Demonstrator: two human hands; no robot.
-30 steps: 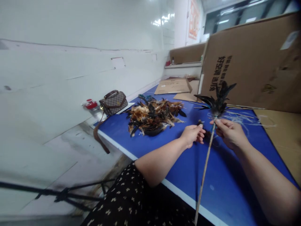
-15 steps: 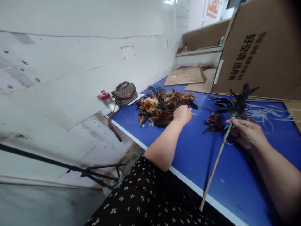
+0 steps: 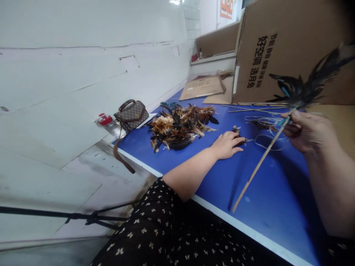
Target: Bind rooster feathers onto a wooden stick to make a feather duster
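Observation:
My right hand [image 3: 309, 131] is closed round a thin bamboo stick [image 3: 259, 165] whose top carries a tuft of dark feathers [image 3: 305, 88] bound with teal thread. The stick slants down toward the front edge of the blue table [image 3: 266, 207]. My left hand [image 3: 226, 145] lies low on the table, its fingers pinching a small bunch of brown feathers [image 3: 237, 135]. A large pile of brown, black and cream feathers [image 3: 180, 126] lies to the left of that hand.
A big cardboard box [image 3: 288, 55] stands at the back right, with flat cardboard sheets [image 3: 203, 88] and loose sticks [image 3: 249, 107] before it. Pale string [image 3: 266, 123] lies in loops. A small patterned handbag [image 3: 131, 114] and a red-capped bottle [image 3: 107, 123] sit at the table's left corner.
My left hand has come back from the large feather pile to a small bunch in the middle of the table. My right hand has raised the feathered stick up and to the right.

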